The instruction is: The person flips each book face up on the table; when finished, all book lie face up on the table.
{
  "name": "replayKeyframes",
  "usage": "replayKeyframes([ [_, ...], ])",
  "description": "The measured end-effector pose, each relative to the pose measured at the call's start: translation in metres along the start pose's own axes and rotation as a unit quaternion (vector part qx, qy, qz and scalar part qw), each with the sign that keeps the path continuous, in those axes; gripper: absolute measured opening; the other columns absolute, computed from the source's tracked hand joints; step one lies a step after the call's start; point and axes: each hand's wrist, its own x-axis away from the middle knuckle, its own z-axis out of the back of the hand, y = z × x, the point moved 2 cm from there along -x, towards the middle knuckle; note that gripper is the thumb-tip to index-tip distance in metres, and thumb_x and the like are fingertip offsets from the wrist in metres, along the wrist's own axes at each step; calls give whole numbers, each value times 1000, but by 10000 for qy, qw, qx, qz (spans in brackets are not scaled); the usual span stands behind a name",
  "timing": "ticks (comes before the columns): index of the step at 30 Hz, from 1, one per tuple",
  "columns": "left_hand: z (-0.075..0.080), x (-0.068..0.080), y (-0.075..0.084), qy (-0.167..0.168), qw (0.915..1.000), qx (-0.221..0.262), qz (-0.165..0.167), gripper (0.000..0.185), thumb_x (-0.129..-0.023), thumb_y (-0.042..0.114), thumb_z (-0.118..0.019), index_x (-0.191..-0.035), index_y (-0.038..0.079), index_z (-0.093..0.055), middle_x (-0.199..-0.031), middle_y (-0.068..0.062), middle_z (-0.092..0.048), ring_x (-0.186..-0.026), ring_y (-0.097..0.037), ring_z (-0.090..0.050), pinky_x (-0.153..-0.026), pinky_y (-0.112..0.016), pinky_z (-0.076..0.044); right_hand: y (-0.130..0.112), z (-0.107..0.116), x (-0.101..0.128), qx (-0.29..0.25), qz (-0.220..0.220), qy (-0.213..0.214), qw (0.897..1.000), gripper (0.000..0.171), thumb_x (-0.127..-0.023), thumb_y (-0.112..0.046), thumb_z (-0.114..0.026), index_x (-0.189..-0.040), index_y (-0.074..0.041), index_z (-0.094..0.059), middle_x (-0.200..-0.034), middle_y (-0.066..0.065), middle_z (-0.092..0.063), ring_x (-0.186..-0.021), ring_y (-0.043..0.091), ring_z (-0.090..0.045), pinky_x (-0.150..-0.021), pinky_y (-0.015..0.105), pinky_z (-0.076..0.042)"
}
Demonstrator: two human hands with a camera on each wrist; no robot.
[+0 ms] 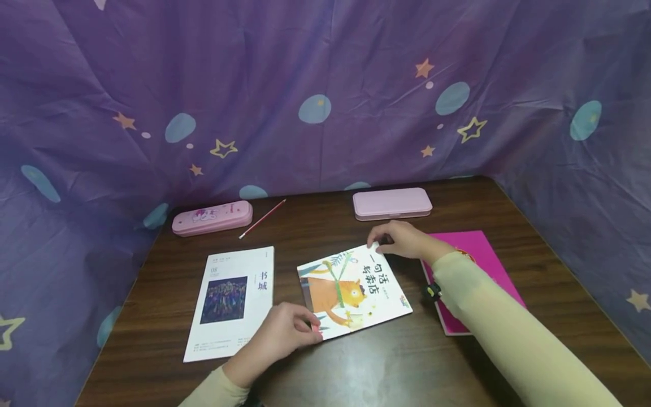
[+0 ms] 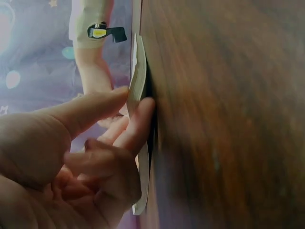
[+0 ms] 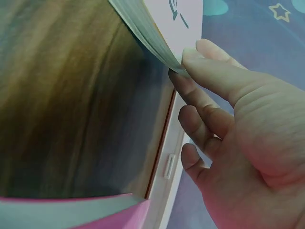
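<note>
A white picture book [image 1: 356, 291] with an orange cartoon animal on its cover lies at a slant in the middle of the wooden table. At its near left corner, my left hand [image 1: 287, 330] pinches the edge; in the left wrist view the thumb is on top and a finger [image 2: 140, 119] underneath. My right hand [image 1: 402, 240] pinches the far right corner between thumb [image 3: 209, 71] and fingers. In the right wrist view that corner of the picture book [image 3: 162, 28] is raised off the tabletop.
Left of the picture book lies a white magazine [image 1: 231, 305]. A pink book [image 1: 488, 254] lies under my right forearm. Along the back are a rabbit-printed pink pencil case [image 1: 213, 219], a red pencil [image 1: 263, 219] and a plain pink pencil case [image 1: 391, 203]. A purple curtain [image 1: 325, 85] hangs behind.
</note>
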Motion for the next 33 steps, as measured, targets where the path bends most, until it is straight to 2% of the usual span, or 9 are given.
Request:
replayKeyframes([
  [7,3,-2,-1,-213,9996,153,-62,18,-79,14,-87,-94,8,-79,-78,-4,-79,-69,-7,-73,-61,-23,-54,-1,-4,-7,8,236,82,9997,20,-87,-8,-81,-101,-21,-75,-91,-6,-71,-78,15,-57,-76,32,-46],
  [12,4,-2,-2,-259,9995,179,74,18,-78,11,-88,-94,9,-79,-72,-1,-78,-50,-6,-63,-46,-25,-50,-4,-7,-7,11,261,147,9996,23,-84,-13,-84,-104,-19,-76,-103,-3,-74,-89,21,-62,-85,37,-48],
  [14,4,-1,-2,-232,9995,183,118,18,-77,10,-88,-94,9,-80,-71,0,-77,-47,-6,-60,-44,-26,-49,-4,-9,-6,110,226,199,9995,23,-84,-16,-85,-105,-21,-77,-108,-2,-73,-94,22,-62,-87,41,-47],
  [20,2,-5,2,-24,9979,-544,-341,17,-77,13,-88,-92,11,-80,-70,5,-75,-62,0,-64,-59,-21,-50,-1,-9,6,398,-148,372,9984,30,-83,-22,-86,-111,-26,-79,-118,5,-69,-108,28,-59,-93,55,-41],
  [24,2,-8,5,-14,9939,-961,-540,12,-79,16,-87,-90,15,-81,-70,10,-73,-64,2,-60,-62,-19,-47,-3,-8,20,403,-480,342,9974,30,-84,-24,-86,-113,-25,-78,-114,2,-72,-100,24,-62,-90,51,-39],
  [28,11,-14,4,23,9906,-1288,-470,11,-82,17,-86,-92,16,-82,-76,9,-73,-70,-2,-61,-66,-22,-47,-8,-12,37,438,-669,366,9961,27,-84,-24,-86,-110,-25,-78,-104,-3,-74,-91,18,-63,-84,45,-38],
  [30,18,-19,3,125,9888,-1453,-318,12,-83,18,-85,-94,16,-81,-81,7,-73,-76,-8,-64,-71,-27,-50,-10,-14,45,453,-737,395,9955,27,-83,-24,-87,-109,-25,-78,-101,-5,-74,-90,15,-63,-83,42,-38],
  [33,31,-29,2,331,9849,-1702,-37,12,-85,18,-83,-97,17,-81,-88,4,-73,-88,-15,-67,-82,-37,-52,-15,-17,55,432,-789,369,9953,26,-83,-22,-87,-107,-24,-78,-98,-7,-74,-87,12,-63,-83,39,-46],
])
